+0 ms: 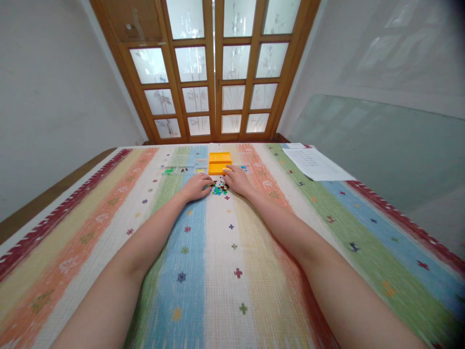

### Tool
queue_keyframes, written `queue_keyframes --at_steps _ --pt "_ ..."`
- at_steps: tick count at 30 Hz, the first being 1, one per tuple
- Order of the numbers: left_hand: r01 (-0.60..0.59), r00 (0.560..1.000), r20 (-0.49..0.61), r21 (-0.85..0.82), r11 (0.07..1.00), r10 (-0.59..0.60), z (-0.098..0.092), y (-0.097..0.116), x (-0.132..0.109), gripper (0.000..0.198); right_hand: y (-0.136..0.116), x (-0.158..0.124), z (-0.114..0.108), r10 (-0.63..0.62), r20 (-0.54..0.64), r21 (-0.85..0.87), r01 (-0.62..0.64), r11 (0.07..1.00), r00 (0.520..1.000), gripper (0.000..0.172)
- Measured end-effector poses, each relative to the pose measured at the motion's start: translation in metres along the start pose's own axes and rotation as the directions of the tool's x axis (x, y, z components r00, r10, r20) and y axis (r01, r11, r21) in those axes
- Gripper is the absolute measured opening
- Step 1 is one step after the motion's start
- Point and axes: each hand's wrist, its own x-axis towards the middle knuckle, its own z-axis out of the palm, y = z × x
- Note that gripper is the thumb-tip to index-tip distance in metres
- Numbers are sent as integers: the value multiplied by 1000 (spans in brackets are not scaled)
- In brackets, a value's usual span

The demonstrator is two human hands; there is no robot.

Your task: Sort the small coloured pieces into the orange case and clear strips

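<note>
Both my arms reach far forward over a striped cloth [232, 252]. A small heap of tiny coloured pieces [219, 188] lies between my hands. My left hand [198, 186] rests palm down at the heap's left side, fingers curled toward the pieces. My right hand [237, 180] lies at its right side, fingers bent, with the fingertips near the front edge of an orange tray [219, 162]. The hands are too small here to show whether either one pinches a piece.
Clear shallow trays [181, 170] holding green, dark and yellow pieces sit left of the orange tray, another with blue pieces [245, 168] to its right. A printed sheet of paper [315, 163] lies at the far right. Wooden glazed doors [214, 72] stand beyond.
</note>
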Motion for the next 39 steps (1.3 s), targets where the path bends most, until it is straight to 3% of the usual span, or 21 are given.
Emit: queue_keyframes --at_steps 6,11,17,21,25,28,32,39 --pt "14 999 -32 -35 999 -15 5 -5 0 33 -3 -4 1 1 -16 3 -1 1000 1000 30" --pt "182 966 -170 -75 980 -193 10 -19 -4 32 -2 -5 3 -12 -20 6 12 1000 1000 30" --pt "424 855 -307 -51 904 -418 6 -47 -14 32 1 -6 6 -43 -22 3 44 999 999 33" --pt "575 731 -397 -78 814 -555 5 -70 -24 36 3 -5 9 -43 -23 9 43 999 999 34" --pt "668 662 -406 -62 741 -631 5 -86 -32 38 4 -5 10 -47 -28 14 47 999 999 33" --pt "701 653 -375 -30 713 -658 6 -90 -36 44 2 -5 9 -64 -27 28 65 998 998 33" --pt "689 675 -363 -4 725 -643 9 -87 -35 48 -9 -6 3 -144 -7 85 144 986 990 32" --pt "640 719 -364 14 768 -593 13 -73 -27 42 -48 -3 -1 -365 132 161 344 925 921 38"
